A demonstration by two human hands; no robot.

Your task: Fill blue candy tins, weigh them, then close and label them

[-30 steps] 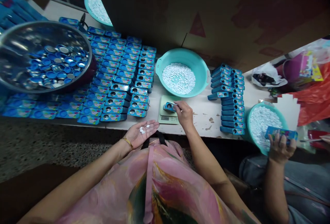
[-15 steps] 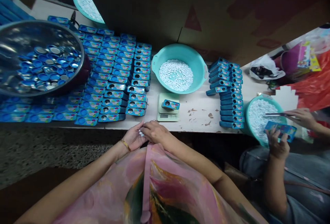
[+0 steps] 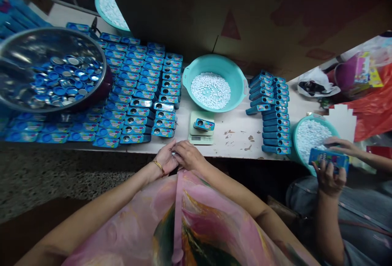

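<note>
My left hand (image 3: pixel 166 159) is cupped, palm up, at the table's front edge, a gold bracelet on its wrist. My right hand (image 3: pixel 189 155) lies against it, its fingers curled over the left palm. Only a small pale bit of the white pellets (image 3: pixel 174 153) shows between the fingers; the right fingertips are hidden. Just beyond sits a small digital scale (image 3: pixel 200 139) with a blue tin (image 3: pixel 204 124) on it, a dark round hole in its top. Behind the scale stands a turquoise basin (image 3: pixel 235 82) with white pellets in it.
A steel bowl (image 3: pixel 105 70) of round blue-and-silver lids stands at left, among rows of blue tins (image 3: pixel 137 111). More tins (image 3: pixel 275 129) are stacked at right. A co-worker's hand (image 3: pixel 330 180) holds a blue tin beside another basin (image 3: pixel 295 139). A cardboard wall (image 3: pixel 190 17) rises behind.
My right fingers have closed further over the left palm, covering most of the white pellets seen there before. The co-worker's other hand has moved in over the basin, beside the tin.
</note>
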